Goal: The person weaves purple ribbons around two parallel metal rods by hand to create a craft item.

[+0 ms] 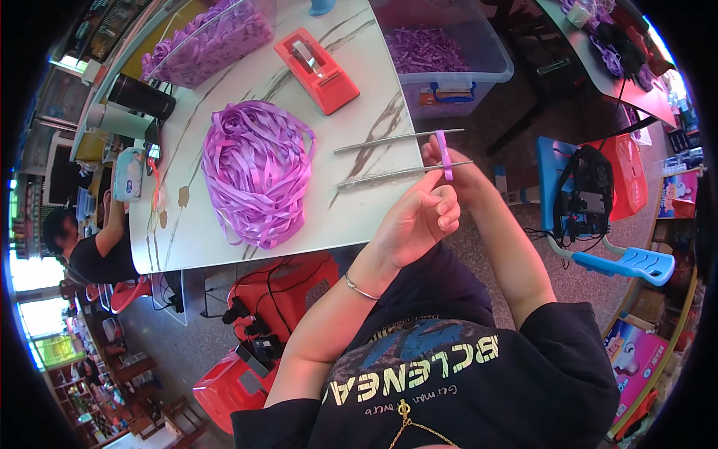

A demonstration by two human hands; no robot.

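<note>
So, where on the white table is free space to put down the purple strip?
Bare tabletop lies between the ribbon pile and the near edge, below the two metal rods. Another free patch sits between the pile and the red tape dispenser. The far left, by the ribbon bin, is crowded.

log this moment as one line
left hand: at purple ribbon loop | right hand: behind loop | loop wrapped round two metal rods | ribbon pile and tape dispenser on table

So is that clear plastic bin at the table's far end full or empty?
Partly full. The clear plastic bin holds a layer of purple ribbon pieces, with bare wall showing above them.
</note>
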